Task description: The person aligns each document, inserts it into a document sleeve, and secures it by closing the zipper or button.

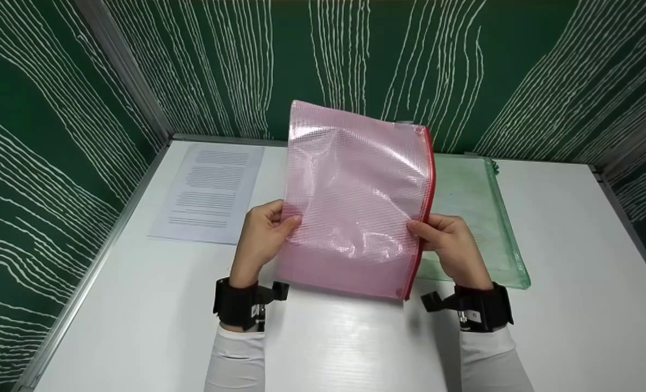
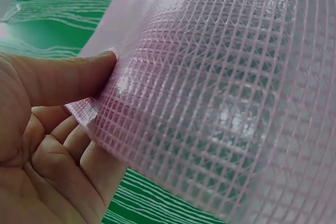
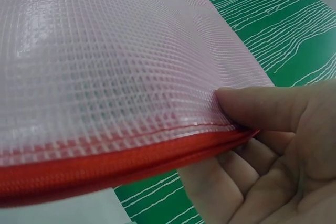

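Both hands hold up a pink mesh zipper pouch (image 1: pixel 355 201) above the table, its red zipper edge (image 1: pixel 430 174) on the right. The left hand (image 1: pixel 260 234) pinches the plain left edge, thumb in front and fingers behind; the left wrist view shows the thumb (image 2: pixel 79 77) pressed on the mesh. My right hand (image 1: pixel 453 245) pinches the zipper side, and in the right wrist view its thumb (image 3: pixel 268 108) lies just above the red zipper tape (image 3: pixel 105 161). Behind the pouch, partly covered by it, a green zipper pouch (image 1: pixel 469 218) lies on the table.
A printed sheet of paper (image 1: pixel 208 190) lies at the table's back left. The white table (image 1: pixel 333 348) is bordered at the back and left by green panels (image 1: pixel 344 54) with white wavy lines.
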`<action>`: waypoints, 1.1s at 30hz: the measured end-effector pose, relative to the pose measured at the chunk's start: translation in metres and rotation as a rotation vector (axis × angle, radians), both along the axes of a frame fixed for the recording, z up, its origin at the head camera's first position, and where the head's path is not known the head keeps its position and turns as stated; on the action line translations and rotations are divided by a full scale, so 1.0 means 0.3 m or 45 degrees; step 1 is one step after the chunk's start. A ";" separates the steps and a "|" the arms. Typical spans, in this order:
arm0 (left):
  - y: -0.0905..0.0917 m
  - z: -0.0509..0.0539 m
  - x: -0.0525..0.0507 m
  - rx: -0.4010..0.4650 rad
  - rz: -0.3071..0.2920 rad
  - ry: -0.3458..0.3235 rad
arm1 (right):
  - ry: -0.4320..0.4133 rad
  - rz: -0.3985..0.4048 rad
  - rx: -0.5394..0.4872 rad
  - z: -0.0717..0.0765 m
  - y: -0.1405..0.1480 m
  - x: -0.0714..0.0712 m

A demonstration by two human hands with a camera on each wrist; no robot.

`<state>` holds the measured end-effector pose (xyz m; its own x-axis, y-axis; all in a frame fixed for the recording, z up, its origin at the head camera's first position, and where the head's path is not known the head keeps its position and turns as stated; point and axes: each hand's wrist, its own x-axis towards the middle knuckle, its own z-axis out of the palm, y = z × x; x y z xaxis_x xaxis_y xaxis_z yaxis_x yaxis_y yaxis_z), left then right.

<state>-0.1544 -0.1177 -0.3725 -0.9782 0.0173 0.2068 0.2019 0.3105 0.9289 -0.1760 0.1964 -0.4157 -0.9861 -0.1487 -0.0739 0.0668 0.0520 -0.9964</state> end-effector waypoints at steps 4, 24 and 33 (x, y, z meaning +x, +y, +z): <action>-0.016 -0.058 -0.036 0.007 0.029 -0.037 | -0.024 -0.014 -0.024 -0.022 -0.011 -0.012; -0.065 -0.203 -0.112 0.056 0.178 -0.358 | -0.198 0.147 0.051 -0.139 -0.061 -0.058; -0.072 -0.247 -0.135 -0.050 0.259 -0.466 | -0.273 0.233 0.163 -0.165 -0.054 -0.062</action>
